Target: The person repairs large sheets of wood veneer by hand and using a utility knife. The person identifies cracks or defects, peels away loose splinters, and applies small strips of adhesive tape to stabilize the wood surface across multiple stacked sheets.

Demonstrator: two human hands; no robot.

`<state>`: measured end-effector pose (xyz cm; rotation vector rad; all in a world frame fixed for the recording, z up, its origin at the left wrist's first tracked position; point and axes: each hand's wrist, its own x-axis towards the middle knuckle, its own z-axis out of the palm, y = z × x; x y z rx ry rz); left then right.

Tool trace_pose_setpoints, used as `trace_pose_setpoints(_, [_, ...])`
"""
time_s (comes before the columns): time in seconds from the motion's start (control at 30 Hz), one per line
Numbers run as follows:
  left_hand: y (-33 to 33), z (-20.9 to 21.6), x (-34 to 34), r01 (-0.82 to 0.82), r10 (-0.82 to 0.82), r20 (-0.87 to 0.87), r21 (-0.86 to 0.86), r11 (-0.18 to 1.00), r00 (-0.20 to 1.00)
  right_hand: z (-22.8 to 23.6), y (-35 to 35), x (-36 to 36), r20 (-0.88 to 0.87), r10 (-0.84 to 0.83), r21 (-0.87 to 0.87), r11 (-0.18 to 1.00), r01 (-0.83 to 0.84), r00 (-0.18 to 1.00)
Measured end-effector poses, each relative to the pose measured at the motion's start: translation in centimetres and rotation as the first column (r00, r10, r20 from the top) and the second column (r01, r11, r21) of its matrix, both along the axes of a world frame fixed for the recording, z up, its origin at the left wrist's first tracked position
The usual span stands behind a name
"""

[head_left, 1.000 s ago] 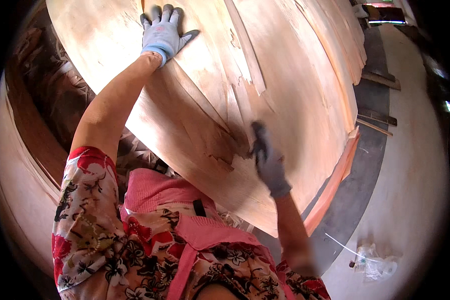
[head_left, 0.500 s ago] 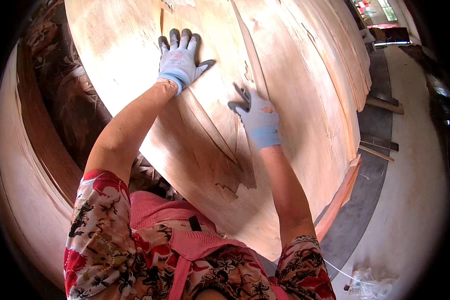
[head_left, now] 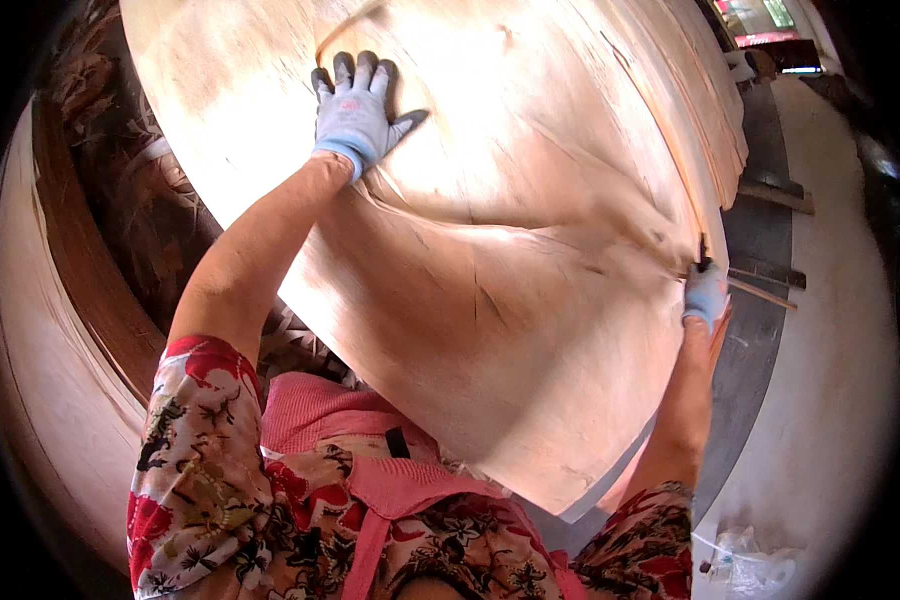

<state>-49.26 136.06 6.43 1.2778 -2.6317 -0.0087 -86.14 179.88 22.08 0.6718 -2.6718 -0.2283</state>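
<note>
A broad stack of thin, pale wood veneer sheets [head_left: 450,350] lies in front of me. My left hand [head_left: 358,115], in a grey-and-blue glove with dark fingertips, presses flat on the upper part, fingers spread. At the right edge of the stack my right hand [head_left: 707,288], gloved the same way, grips the top veneer sheet. Folds run across that sheet from near my left hand to my right hand. The right fingers are partly hidden and slightly blurred.
Left of the stack, veneer scraps [head_left: 145,240] lie in a dark gap beside a brown wooden board [head_left: 90,270]. More pale sheets [head_left: 45,350] stand at the far left. Wooden sticks [head_left: 770,272] jut out at the right over a grey strip. A clear plastic bag [head_left: 755,560] lies low right.
My right hand has moved from the middle of the stack to its right edge and taken hold of the sheet. The surface has buckled into folds. My left hand has barely moved.
</note>
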Motion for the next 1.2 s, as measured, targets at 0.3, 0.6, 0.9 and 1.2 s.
trace_pose_setpoints(0.3, [-1.0,-2.8,0.1,-0.035,0.034,-0.014,-0.143,0.989,0.999,-1.8,-9.2,4.8,0.561,0.392,-0.709,0.682,0.179,0.729])
trace_pose_setpoints(0.6, [-0.9,-2.8,-0.5,-0.001,0.002,0.006,-0.163,0.987,1.000,-10.3,-26.9,23.9,0.856,0.448,-0.465,0.885,0.004,0.257])
trace_pose_setpoints(0.9, [-1.4,-3.6,-0.2,-0.015,0.013,-0.010,-0.185,0.983,1.000,-13.5,-23.1,25.0,0.785,0.603,-0.618,0.777,0.119,0.139])
trace_pose_setpoints(1.2, [-2.3,-2.2,4.4,0.199,-0.182,-0.759,-0.070,0.977,0.625,-13.8,-22.3,26.7,0.752,0.649,-0.659,0.748,0.085,0.118])
